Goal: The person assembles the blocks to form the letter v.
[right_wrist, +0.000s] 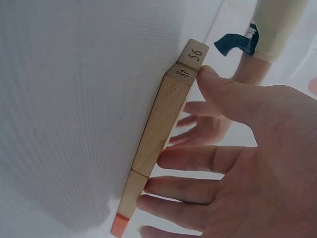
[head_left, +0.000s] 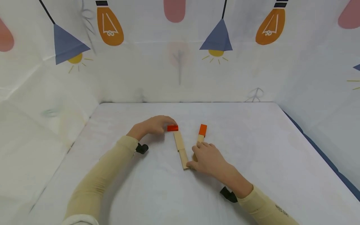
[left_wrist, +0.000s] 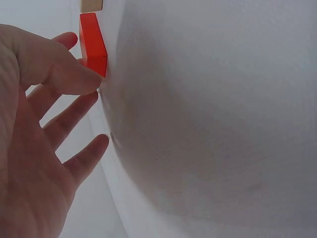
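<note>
Wooden blocks form a narrow V on the white table. Its left line has two plain wooden blocks [head_left: 179,141], with a red block [head_left: 172,128] set crosswise at the far end. My left hand [head_left: 154,125] is at that red block, index finger along its far side and thumb tip at its left end. The right line ends in an orange block [head_left: 202,129] beyond a plain block [head_left: 200,138]. My right hand [head_left: 209,158] lies along this line, its extended fingers against a long wooden block [right_wrist: 161,116] marked 48. Beside that end sits a block end [right_wrist: 193,53] marked 56.
The white table [head_left: 135,193] is enclosed at the back and sides by white cloth [head_left: 140,68] printed with lamps and bulbs. Black wrist devices [head_left: 142,148] show below both wrists. A dark blue strip [head_left: 320,154] runs along the table's right edge.
</note>
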A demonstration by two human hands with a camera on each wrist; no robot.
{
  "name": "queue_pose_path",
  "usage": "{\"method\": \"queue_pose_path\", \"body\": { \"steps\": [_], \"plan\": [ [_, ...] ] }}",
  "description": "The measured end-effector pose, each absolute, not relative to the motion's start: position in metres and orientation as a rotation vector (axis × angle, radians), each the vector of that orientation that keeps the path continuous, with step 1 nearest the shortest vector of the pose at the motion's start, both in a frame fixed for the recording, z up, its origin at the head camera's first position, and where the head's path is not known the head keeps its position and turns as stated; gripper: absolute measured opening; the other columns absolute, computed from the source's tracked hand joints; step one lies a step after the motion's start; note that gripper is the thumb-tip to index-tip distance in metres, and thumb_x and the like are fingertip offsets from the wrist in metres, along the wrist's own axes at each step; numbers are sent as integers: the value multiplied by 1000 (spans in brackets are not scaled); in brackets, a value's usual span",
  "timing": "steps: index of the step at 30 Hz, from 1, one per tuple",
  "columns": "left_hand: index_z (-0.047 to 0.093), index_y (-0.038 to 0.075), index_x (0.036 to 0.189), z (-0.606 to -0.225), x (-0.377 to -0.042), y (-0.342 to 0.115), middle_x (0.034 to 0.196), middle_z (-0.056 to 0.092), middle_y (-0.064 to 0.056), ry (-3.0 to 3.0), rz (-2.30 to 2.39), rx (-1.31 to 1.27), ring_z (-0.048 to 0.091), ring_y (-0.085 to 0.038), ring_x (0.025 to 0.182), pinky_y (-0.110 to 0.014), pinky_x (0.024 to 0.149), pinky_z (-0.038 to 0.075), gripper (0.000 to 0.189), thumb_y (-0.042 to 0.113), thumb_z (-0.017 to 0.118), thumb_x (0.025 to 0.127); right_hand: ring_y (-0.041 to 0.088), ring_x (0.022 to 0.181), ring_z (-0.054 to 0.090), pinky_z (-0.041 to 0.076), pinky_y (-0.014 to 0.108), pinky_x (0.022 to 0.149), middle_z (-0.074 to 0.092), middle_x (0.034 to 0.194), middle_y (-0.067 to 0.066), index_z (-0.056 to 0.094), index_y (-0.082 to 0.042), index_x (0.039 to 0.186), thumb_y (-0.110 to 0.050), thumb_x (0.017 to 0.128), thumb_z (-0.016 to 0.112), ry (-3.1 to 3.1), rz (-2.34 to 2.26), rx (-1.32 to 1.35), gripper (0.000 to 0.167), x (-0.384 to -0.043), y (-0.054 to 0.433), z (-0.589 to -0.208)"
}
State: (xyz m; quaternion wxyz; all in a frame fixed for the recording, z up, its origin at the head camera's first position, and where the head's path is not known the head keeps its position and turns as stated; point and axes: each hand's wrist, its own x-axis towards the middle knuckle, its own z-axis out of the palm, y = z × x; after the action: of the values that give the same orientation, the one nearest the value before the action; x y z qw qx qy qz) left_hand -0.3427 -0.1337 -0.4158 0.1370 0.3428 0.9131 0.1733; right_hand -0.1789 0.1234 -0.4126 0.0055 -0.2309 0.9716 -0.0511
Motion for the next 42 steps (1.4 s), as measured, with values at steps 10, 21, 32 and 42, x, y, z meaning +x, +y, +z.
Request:
{"method": "queue_pose_path", "body": {
  "steps": [10, 21, 32, 42],
  "plan": [
    [63, 30, 133, -418, -348, -128, 143, 57, 5, 2655, 514, 1020, 47, -20, 138, -48, 118, 34, 81, -10, 41, 67, 21, 90, 58, 49, 45, 93, 55, 86, -2, 62, -12, 91, -56, 84, 72, 3033, -156, -723, 46, -180, 123, -410],
    [68, 28, 126, -416, -349, -123, 139, 60, 11, 2683, 426, 1170, 50, -17, 136, -45, 115, 39, 76, -16, 42, 70, 16, 82, 53, 49, 44, 91, 48, 80, -5, 59, -15, 84, -55, 85, 71, 3024, -154, -735, 42, -181, 122, -409],
    [68, 36, 125, -412, -348, -121, 138, 61, 8, 2728, 304, 1059, 55, -18, 127, -44, 108, 45, 68, -9, 51, 78, 17, 82, 53, 50, 43, 86, 49, 80, -3, 59, -14, 85, -53, 86, 71, 3034, -163, -738, 41, -180, 123, -411],
    [69, 36, 124, -407, -352, -129, 136, 62, 5, 2739, 326, 944, 56, -20, 121, -45, 102, 48, 48, 11, 67, 82, 18, 84, 53, 50, 43, 87, 50, 83, -3, 60, -13, 87, -53, 86, 71, 3021, -148, -740, 41, -180, 123, -411]
  ]
}}
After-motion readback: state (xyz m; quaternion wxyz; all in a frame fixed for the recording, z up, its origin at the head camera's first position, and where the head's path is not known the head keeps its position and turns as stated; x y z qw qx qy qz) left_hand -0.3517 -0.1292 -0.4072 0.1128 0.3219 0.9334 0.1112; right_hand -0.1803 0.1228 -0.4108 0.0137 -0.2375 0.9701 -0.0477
